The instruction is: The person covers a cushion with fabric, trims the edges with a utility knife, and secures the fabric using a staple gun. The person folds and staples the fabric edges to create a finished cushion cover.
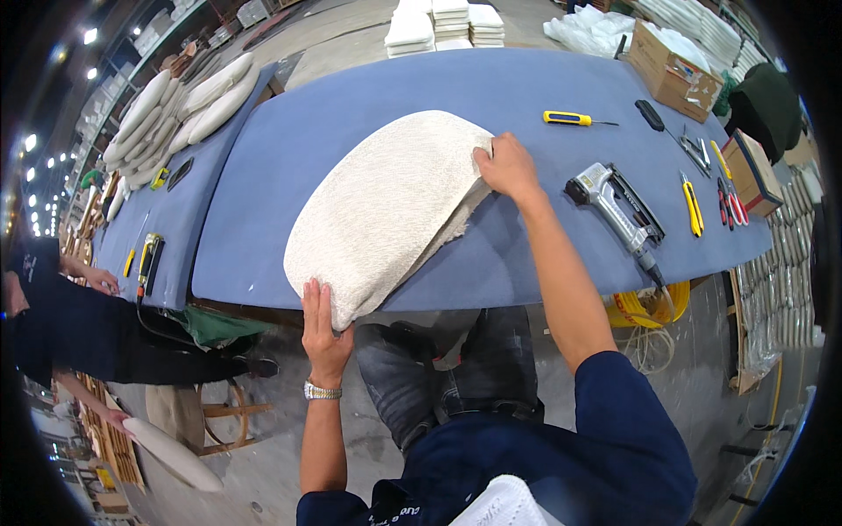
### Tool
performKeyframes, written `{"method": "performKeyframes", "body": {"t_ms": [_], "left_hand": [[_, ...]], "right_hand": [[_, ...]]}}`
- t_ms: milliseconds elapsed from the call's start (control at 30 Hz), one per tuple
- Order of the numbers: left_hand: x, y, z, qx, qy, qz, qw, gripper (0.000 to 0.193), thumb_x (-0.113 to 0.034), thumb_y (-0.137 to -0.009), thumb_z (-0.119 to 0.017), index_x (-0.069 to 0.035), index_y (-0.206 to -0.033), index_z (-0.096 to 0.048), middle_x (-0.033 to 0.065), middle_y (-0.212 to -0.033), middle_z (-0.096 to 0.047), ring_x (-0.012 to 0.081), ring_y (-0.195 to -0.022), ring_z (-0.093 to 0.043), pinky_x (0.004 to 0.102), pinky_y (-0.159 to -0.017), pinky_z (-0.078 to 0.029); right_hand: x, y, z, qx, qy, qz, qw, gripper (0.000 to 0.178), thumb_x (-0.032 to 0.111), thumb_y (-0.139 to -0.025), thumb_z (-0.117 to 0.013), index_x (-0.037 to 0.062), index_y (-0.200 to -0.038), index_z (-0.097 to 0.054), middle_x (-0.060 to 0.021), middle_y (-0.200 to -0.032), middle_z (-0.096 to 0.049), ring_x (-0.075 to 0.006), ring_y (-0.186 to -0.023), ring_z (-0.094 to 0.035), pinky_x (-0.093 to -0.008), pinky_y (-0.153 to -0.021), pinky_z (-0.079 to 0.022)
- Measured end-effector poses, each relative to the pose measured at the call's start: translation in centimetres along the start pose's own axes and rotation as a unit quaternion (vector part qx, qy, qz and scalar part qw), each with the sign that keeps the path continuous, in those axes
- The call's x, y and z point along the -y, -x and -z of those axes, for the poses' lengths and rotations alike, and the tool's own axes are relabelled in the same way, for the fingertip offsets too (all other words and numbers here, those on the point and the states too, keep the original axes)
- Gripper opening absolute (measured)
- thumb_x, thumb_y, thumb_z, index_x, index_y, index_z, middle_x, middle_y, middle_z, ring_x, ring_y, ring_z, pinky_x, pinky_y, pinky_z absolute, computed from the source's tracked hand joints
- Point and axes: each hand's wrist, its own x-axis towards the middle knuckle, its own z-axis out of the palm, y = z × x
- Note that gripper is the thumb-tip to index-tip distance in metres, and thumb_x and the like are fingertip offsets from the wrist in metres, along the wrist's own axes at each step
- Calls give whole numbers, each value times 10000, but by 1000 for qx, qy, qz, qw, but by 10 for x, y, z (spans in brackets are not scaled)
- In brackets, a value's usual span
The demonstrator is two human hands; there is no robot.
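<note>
A rounded seat cushion in cream textured fabric rests on the blue padded table, with a loose flap of its cloth hanging along the right side. My right hand grips the cushion's far right corner, thumb on top and fingers curled at the edge. At the near corner my left hand holds the fabric, fingers laid up over the top and thumb at the tip; a metal watch is on that wrist. The underside of the cushion is hidden.
Right of the cushion lie a pneumatic staple gun with its hose, a yellow screwdriver, a yellow utility knife and red-handled pliers. Cardboard boxes stand beyond. Finished cushions pile up at left, where a co-worker stands.
</note>
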Motion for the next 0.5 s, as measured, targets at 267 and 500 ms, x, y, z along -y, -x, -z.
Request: {"method": "performKeyframes", "body": {"t_ms": [267,500], "left_hand": [[12,-28,13,58,24,-10,998,741,41,-785,-665,-7,-1489,-442,244,-1548,-419,393,-1448,-393,437,-1185,-348],[52,15,93,177,-35,89,980,772,-48,-840,-717,-20,-1532,-376,232,-1579,-377,385,-1457,-380,466,-1163,-367]], "right_hand": [[-52,-3,-31,-100,-265,48,958,415,354,-934,-610,-52,-967,-688,-371,-1357,-529,-472,-1337,-459,-501,-1051,-411],[10,209,-8,-170,-159,46,971,194,155,-863,-712,-19,-792,-665,-219,-1440,-531,-445,-1202,-483,-500,-1038,-385]]}}
